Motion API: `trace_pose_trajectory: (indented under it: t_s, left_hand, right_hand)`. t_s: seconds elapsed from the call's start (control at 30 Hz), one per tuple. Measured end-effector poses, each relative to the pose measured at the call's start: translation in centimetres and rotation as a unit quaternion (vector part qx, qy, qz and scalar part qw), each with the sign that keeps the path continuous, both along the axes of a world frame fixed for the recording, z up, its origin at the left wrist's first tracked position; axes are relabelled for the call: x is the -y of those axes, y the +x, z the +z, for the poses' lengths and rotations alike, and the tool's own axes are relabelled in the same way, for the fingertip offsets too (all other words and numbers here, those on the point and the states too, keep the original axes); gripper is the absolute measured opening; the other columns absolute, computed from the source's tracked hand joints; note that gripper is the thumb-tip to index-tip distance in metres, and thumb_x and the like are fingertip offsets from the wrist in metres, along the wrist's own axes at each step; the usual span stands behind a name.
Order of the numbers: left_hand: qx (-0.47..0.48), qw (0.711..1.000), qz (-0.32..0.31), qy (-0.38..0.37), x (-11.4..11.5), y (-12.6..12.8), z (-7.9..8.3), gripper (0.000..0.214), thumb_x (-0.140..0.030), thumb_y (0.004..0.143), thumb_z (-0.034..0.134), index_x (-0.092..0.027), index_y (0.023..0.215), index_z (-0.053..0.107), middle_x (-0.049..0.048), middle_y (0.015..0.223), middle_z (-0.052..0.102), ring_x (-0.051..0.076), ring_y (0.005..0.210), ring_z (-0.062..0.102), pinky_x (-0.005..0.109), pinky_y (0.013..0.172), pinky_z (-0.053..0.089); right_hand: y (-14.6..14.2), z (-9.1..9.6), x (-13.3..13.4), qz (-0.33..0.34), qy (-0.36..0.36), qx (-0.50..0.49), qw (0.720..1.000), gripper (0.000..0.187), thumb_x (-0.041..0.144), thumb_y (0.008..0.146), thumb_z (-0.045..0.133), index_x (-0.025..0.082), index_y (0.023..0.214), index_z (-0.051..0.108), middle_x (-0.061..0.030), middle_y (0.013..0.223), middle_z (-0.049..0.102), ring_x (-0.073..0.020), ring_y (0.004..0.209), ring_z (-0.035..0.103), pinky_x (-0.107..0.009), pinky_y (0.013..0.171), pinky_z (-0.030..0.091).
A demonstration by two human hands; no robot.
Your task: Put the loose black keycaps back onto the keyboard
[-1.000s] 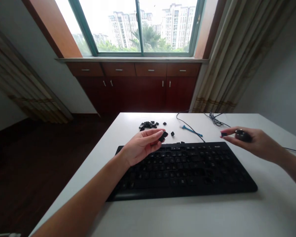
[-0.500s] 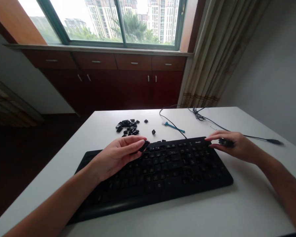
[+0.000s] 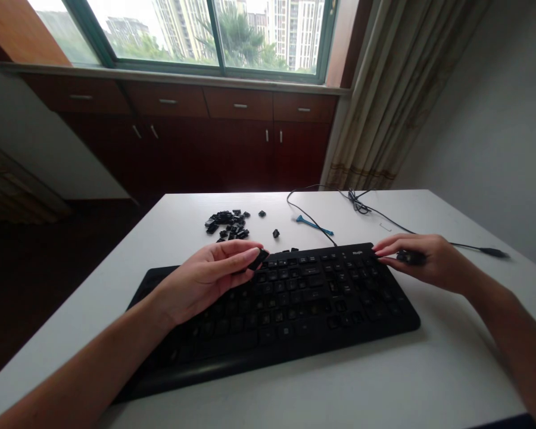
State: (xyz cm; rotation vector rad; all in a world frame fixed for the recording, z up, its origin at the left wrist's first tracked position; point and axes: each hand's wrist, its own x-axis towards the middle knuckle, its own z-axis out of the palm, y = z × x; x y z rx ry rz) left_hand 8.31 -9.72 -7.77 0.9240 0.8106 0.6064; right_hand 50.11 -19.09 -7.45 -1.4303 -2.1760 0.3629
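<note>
A black keyboard (image 3: 295, 298) lies on the white table, with gaps where some of its keys are off. Between thumb and fingers, my left hand (image 3: 205, 277) holds a black keycap (image 3: 259, 259) above the keyboard's upper middle. Beside the keyboard's upper right corner is my right hand (image 3: 422, 259), fingers closed, their tips at the edge. Tucked within its curled fingers are small black pieces (image 3: 408, 257) that resemble keycaps, partly hidden.
Loose black keycaps lie in a pile (image 3: 227, 223) behind the keyboard, a few apart from it. A blue tool (image 3: 315, 225) and a thin metal wire (image 3: 385, 227) rest farther right. The black cable (image 3: 360, 205) runs along the back of the table (image 3: 187, 205).
The view has tilted slightly downward. Both hands stay nearly in place, the left still on its keycap; the right hand's fingertips are slightly closer together.
</note>
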Motion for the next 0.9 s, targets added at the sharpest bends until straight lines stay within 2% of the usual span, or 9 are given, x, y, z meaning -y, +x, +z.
trace_pose_trajectory:
  t_s: [0.17, 0.43, 0.77, 0.9]
  left_hand:
    - [0.0, 1.0, -0.002, 0.0, 0.09, 0.0, 0.05, 0.021, -0.023, 0.083, 0.077, -0.019, 0.104, 0.076, 0.0052, 0.107, 0.072, 0.01, 0.089, 0.067, 0.015, 0.079, 0.06]
    - [-0.003, 1.0, 0.006, 0.002, 0.04, -0.05, -0.15, 0.023, -0.023, 0.082, 0.078, -0.019, 0.105, 0.076, 0.0054, 0.107, 0.072, 0.011, 0.09, 0.068, 0.016, 0.079, 0.06]
    - [-0.004, 1.0, 0.02, -0.005, 0.12, 0.08, -0.13, 0.023, -0.023, 0.08, 0.08, -0.019, 0.103, 0.076, 0.0056, 0.108, 0.073, 0.012, 0.091, 0.068, 0.016, 0.079, 0.06]
    - [-0.001, 1.0, 0.02, -0.004, 0.08, 0.15, -0.06, 0.023, -0.023, 0.079, 0.08, -0.019, 0.102, 0.076, 0.0054, 0.107, 0.073, 0.012, 0.09, 0.068, 0.016, 0.078, 0.06]
  right_hand:
    - [-0.16, -0.13, 0.26, -0.031, -0.003, 0.016, 0.999, 0.016, 0.032, 0.086, 0.072, 0.025, 0.1, 0.071, -0.0045, 0.105, 0.076, -0.0225, 0.094, 0.073, -0.035, 0.086, 0.06]
    - [-0.24, 0.3, 0.28, 0.031, 0.03, 0.031, 0.999, 0.014, 0.026, 0.087, 0.071, 0.028, 0.1, 0.074, -0.0034, 0.104, 0.074, -0.0204, 0.09, 0.071, -0.032, 0.078, 0.06]
    - [0.33, -0.16, 0.33, 0.017, 0.032, 0.039, 0.999, 0.029, 0.028, 0.087, 0.07, 0.031, 0.116, 0.073, -0.0023, 0.115, 0.075, -0.0232, 0.101, 0.072, -0.035, 0.09, 0.059]
    - [0.38, -0.36, 0.09, 0.006, 0.03, 0.026, 0.999, 0.021, 0.029, 0.086, 0.072, 0.03, 0.107, 0.075, -0.0023, 0.108, 0.077, -0.0231, 0.096, 0.073, -0.035, 0.085, 0.061]
